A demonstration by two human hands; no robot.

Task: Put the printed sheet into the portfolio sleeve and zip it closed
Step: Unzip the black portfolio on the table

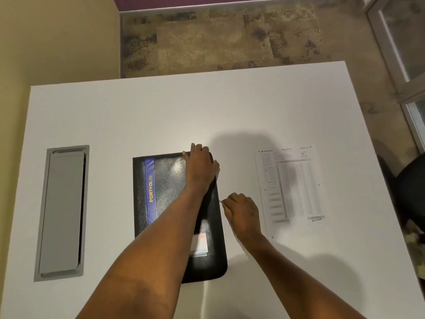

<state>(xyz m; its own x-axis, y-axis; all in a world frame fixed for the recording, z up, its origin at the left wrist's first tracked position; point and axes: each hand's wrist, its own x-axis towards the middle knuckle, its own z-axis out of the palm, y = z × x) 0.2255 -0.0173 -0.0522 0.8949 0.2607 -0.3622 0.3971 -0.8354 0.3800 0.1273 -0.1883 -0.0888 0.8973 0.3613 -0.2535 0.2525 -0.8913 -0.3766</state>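
Observation:
A black leather portfolio [165,180] with a blue stripe reading PORTFOLIO lies flat in the middle of the white table [161,116]. My left hand [200,166] presses down on its far right corner, fingers curled over the top edge. My right hand [241,210] is at the portfolio's right edge, fingers pinched on a small metal zip pull [221,202]. The printed sheet [291,185], covered in fine tables, lies flat on the table to the right of both hands, untouched.
A grey rectangular cable hatch [62,212] is set into the table at the left. A dark chair [411,187] stands beyond the table's right edge. Patterned carpet [218,40] lies past the far edge.

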